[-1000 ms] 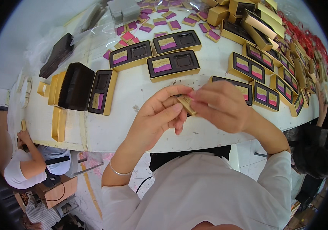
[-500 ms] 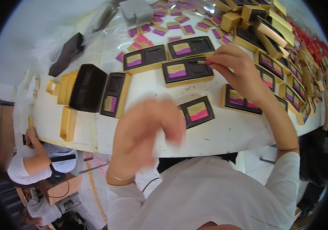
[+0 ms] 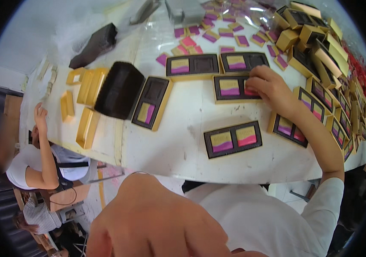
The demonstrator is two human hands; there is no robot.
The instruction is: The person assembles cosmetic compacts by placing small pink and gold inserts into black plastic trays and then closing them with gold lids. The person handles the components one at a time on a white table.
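Observation:
My right hand (image 3: 270, 88) bends over the front box of a row, fingertips pinched on a small pink-and-gold square (image 3: 250, 90) at the tray's right compartment. A purple-and-gold square (image 3: 229, 87) fills the left compartment of that gold box (image 3: 238, 101) with its dark tray. Low and close to the camera is my left hand (image 3: 161, 225), back upward, its fingertips hidden. Nearer on the table lies another box (image 3: 233, 154) holding one purple and one pink square. Behind the front box, two boxes (image 3: 194, 78) each carry a purple square beside a bare compartment.
Stacked dark trays (image 3: 120, 92) stand left of centre, with gold box parts (image 3: 88, 128) and a half-filled upright box (image 3: 151, 104) beside them. Loose squares (image 3: 241, 40) are scattered at the back. Filled boxes (image 3: 315, 100) and heaped boxes (image 3: 307, 43) crowd the right. A co-worker (image 3: 41, 167) sits at left.
My right hand has lowered the pink square from above the front box into its right compartment. My left hand has moved off the near box, down and toward the camera. The view has shifted.

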